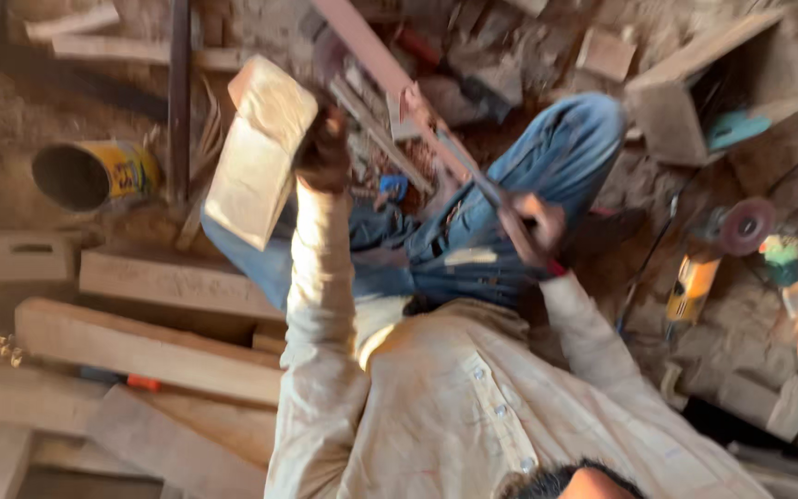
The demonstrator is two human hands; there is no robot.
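My left hand [323, 152] clamps a stiff, hefty wooden block [259, 152] by its edge while my right hand [538, 226] fists a long metal clamp bar [417, 106].

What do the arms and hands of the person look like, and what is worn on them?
Both arms are covered by long, loose sleeves of a pale cream shirt, dusty and creased. The left hand and the right hand are bare, without gloves. A thin red band shows at the right wrist. No watch or ring is visible in this blurred view.
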